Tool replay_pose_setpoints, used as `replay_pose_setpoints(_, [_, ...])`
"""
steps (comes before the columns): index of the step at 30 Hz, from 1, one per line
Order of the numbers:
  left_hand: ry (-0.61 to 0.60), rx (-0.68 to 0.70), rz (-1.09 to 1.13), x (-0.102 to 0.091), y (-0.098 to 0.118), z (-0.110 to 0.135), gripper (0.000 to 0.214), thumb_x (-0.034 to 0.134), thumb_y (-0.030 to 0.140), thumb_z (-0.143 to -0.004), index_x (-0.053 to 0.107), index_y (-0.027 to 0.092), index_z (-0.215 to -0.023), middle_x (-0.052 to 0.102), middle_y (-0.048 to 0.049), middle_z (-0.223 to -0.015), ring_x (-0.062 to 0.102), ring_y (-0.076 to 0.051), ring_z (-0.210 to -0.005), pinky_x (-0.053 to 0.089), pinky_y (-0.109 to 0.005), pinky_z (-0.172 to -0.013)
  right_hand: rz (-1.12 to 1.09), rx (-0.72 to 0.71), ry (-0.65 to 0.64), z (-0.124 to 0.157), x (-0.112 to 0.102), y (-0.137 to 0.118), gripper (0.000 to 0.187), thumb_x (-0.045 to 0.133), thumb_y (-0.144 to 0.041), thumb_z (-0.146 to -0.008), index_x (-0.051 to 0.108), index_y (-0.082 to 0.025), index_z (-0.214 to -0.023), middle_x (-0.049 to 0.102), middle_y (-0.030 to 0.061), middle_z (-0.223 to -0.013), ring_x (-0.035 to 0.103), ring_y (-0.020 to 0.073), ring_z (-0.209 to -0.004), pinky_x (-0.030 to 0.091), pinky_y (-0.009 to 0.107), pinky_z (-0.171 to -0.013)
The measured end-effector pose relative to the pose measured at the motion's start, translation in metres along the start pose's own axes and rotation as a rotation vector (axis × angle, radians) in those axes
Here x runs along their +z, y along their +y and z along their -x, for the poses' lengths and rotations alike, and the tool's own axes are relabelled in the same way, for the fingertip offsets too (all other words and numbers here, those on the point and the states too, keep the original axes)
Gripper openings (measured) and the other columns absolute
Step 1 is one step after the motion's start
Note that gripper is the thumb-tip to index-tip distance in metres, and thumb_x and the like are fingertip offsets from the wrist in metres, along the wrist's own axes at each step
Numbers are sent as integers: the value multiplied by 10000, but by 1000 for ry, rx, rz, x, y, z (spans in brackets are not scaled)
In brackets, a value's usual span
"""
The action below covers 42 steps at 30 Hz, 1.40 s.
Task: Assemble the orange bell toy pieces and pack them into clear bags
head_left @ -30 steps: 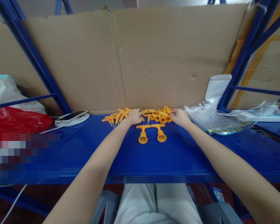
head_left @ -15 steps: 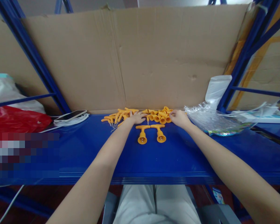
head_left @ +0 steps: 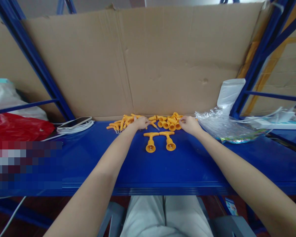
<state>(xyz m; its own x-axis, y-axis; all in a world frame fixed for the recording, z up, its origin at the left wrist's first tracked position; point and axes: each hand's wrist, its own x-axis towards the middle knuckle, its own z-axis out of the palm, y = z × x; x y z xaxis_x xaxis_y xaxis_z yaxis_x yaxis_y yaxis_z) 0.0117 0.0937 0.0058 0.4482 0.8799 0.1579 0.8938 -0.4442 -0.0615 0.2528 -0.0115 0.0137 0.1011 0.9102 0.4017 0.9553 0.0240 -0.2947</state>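
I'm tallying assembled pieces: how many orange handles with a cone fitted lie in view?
2: the left piece and the right piece, side by side on the blue shelf. Others may be hidden behind the left hand.

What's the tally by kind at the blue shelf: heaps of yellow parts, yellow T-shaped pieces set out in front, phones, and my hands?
Heaps: 2, the handle heap and the cone heap
T-shaped pieces in front: 2
Phone: 1
Hands: 2, left hand and right hand
Total: 7
Parts within the heaps overlap too much to count.

Soft, even light, slight haze, stretched edges.
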Motion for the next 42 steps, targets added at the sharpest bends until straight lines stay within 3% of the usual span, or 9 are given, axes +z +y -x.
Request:
replay_pose_setpoints(8, [13,5,-81,5,20,-11,432,437,283,-863,499,305,-1290,584,-97,-1255,492,-289,-1183,298,-550,-992,-4,-2,-13,0,-1,0,302,444,-181,-827,716,-149,-955,719,109,-922,660,211,-857,445,248,-715])
replay_pose_setpoints(13, [59,51,-90,4,22,-16,382,394,229,-878,594,312,-1193,607,-101,-1129,509,-279,-1137,295,-528,-987,-18,-5,-2,-2,-1,2,288,457,-186,-818,716,-160,-943,720,102,-917,662,212,-859,451,247,-716])
replay_pose_setpoints(20, [269,-6,59,-23,-4,-16,372,404,112,-822,669,209,-1064,597,-91,-991,581,-208,-959,444,-339,-864,-7,11,2,-2,0,1,286,458,-185,-819,712,-155,-948,717,113,-936,662,224,-879,457,262,-734])
replay_pose_setpoints(23, [358,-70,124,-28,-20,-6,389,370,77,-818,673,175,-1041,626,-105,-953,590,-220,-946,463,-354,-866,-18,10,-3,-2,1,-1,278,462,-185,-826,712,-151,-942,720,105,-926,663,211,-875,455,249,-736])
replay_pose_setpoints(29, [431,-86,250,-18,-30,21,347,338,105,-849,667,182,-929,655,-95,-940,605,-212,-956,466,-393,-911,-55,-72,-37,-7,8,-15,268,456,-189,-842,705,-163,-936,725,70,-891,668,179,-839,455,223,-707])
replay_pose_setpoints(34, [499,-75,347,-12,-31,33,294,355,132,-863,627,173,-966,639,-86,-971,610,-184,-977,471,-351,-910,-24,-249,-118,-32,20,-44,271,489,-163,-827,674,-171,-1024,719,63,-952,662,158,-870,459,211,-749])
replay_pose_setpoints(38, [547,-153,440,-7,-31,35,213,399,187,-879,604,161,-931,638,-75,-995,628,-154,-910,490,-296,-851,90,-343,-147,-65,33,-66,362,482,-144,-830,602,-176,-1170,634,80,-1194,588,186,-1079,427,252,-884])
replay_pose_setpoints(42, [452,-242,506,0,-28,33,145,468,187,-852,604,150,-817,660,-74,-920,644,-147,-797,506,-266,-758,212,-324,-230,-88,49,-85,431,478,-195,-849,521,-196,-1278,534,93,-1328,513,231,-1184,416,328,-921])
